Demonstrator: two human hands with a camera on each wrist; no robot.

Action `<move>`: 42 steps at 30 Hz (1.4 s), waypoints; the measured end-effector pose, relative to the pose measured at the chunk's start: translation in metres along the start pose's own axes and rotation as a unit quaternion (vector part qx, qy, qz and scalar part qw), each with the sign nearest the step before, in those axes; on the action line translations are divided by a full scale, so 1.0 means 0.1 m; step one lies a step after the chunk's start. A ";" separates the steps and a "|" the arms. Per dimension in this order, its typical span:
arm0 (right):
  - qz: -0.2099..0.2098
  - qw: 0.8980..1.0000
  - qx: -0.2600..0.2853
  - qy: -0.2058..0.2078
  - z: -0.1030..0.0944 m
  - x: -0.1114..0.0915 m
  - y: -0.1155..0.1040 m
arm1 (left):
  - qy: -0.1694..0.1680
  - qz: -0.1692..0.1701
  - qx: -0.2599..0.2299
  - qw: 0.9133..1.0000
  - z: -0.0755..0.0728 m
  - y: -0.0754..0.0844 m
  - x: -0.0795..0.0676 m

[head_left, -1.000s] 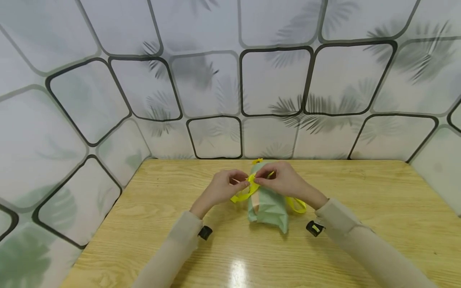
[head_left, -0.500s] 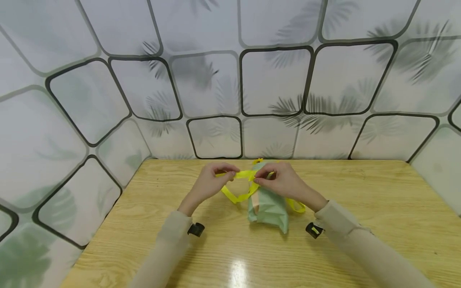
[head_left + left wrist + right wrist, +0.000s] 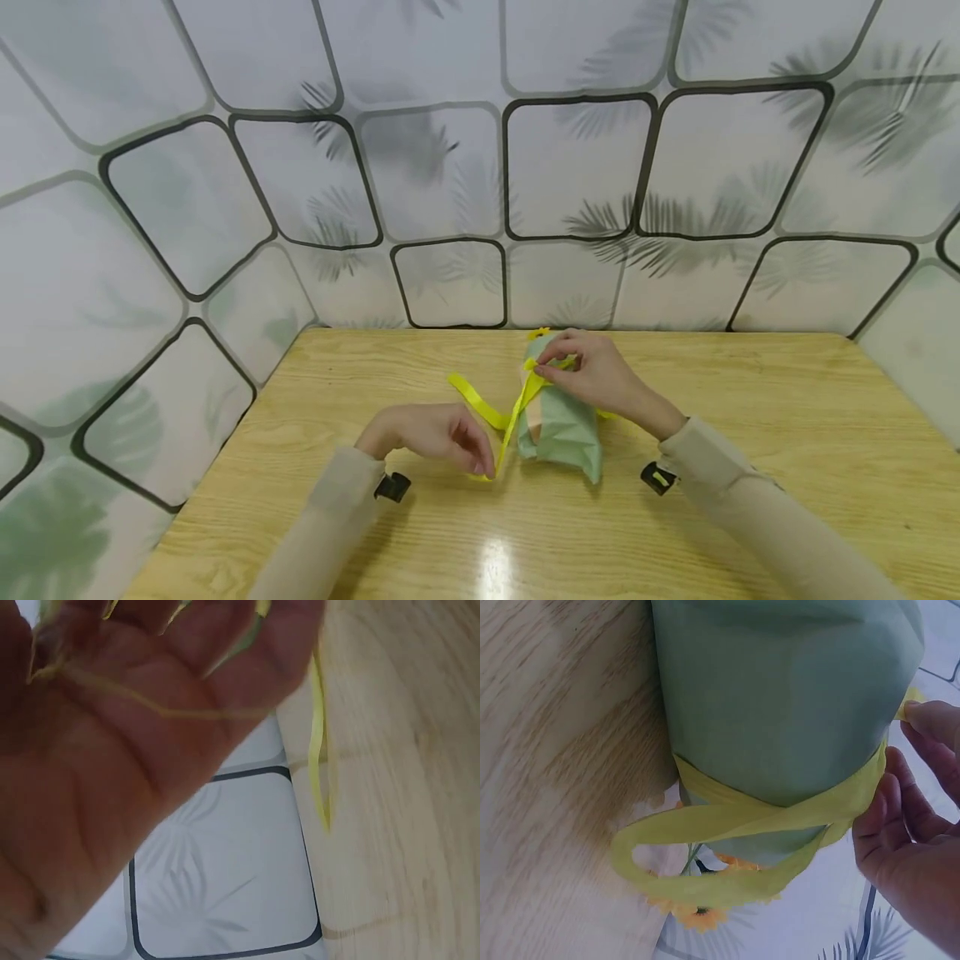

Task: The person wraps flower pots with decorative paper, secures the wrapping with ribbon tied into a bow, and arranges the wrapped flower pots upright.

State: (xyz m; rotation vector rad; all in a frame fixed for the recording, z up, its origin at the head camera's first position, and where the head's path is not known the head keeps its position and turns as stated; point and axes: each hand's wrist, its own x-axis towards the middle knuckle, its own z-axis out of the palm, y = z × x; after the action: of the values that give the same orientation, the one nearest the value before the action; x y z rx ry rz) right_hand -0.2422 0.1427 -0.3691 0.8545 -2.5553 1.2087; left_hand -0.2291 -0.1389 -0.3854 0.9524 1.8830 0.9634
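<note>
A bouquet wrapped in pale green paper (image 3: 562, 433) lies on the table, with orange-yellow flowers (image 3: 701, 915) showing at its far end in the right wrist view. Bright yellow ribbon (image 3: 727, 821) goes round the wrapping and forms a loose loop. My right hand (image 3: 596, 375) pinches the ribbon where it gathers on the wrapping. Nearer me and to the left, my left hand (image 3: 438, 437) pinches a ribbon strand (image 3: 512, 433) drawn taut from that gathered spot. Another ribbon tail (image 3: 472, 396) curves loosely off to the left. The palm covers much of the left wrist view.
Light wood table (image 3: 300, 483) spreads around the bouquet on all sides. Behind it stands a pale wall covering (image 3: 577, 175) with dark rounded squares and leaf prints. A black wrist camera (image 3: 392, 487) sits at the left cuff, another wrist camera (image 3: 658, 477) at the right.
My left hand first moved left from the gathered ribbon, then came down toward me, drawing a strand taut. A loose tail now lies to the left. My right hand has stayed almost in place.
</note>
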 end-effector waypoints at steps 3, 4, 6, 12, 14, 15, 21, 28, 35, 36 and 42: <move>0.003 1.000 -0.006 -0.001 0.00 0.00 0.02 | -0.025 -0.018 0.007 0.999 0.02 0.02 0.03; 0.004 1.000 -0.008 -0.002 -0.01 0.00 0.03 | -0.018 -0.021 0.015 0.999 0.02 0.03 0.03; 0.004 1.000 -0.009 -0.004 0.00 0.00 0.04 | 0.024 -0.029 0.043 0.998 0.01 0.06 0.04; -0.001 1.000 -0.003 -0.008 0.01 0.00 0.04 | 0.276 -0.038 0.125 0.952 -0.02 0.15 0.16; -0.004 1.000 -0.001 -0.008 0.01 0.00 0.04 | 0.330 -0.037 0.126 0.935 0.00 0.18 0.23; -0.005 1.000 0.000 -0.007 0.01 0.00 0.03 | 0.347 -0.037 0.125 0.929 0.02 0.20 0.26; -0.002 1.000 -0.010 -0.002 0.02 -0.02 0.04 | 0.394 -0.024 0.109 0.912 0.05 0.20 0.37; -0.012 0.999 -0.026 0.022 0.00 -0.03 0.09 | 0.344 -0.018 0.062 0.937 -0.08 0.13 0.19; 0.002 1.000 -0.028 0.009 -0.05 -0.03 0.13 | 0.170 0.012 0.015 0.985 -0.11 0.15 0.09; 0.005 1.000 -0.028 0.008 -0.05 -0.03 0.12 | 0.165 0.019 0.012 0.986 -0.09 0.16 0.11; 0.003 1.000 -0.026 0.008 -0.04 -0.01 0.08 | 0.211 0.057 0.006 0.976 0.05 0.26 0.29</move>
State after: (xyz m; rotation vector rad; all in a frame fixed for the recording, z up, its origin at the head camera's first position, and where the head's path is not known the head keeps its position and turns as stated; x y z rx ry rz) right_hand -0.2459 0.1501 -0.3725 0.8242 -2.5654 1.1417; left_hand -0.2295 -0.1013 -0.3742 0.9229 2.2015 1.3068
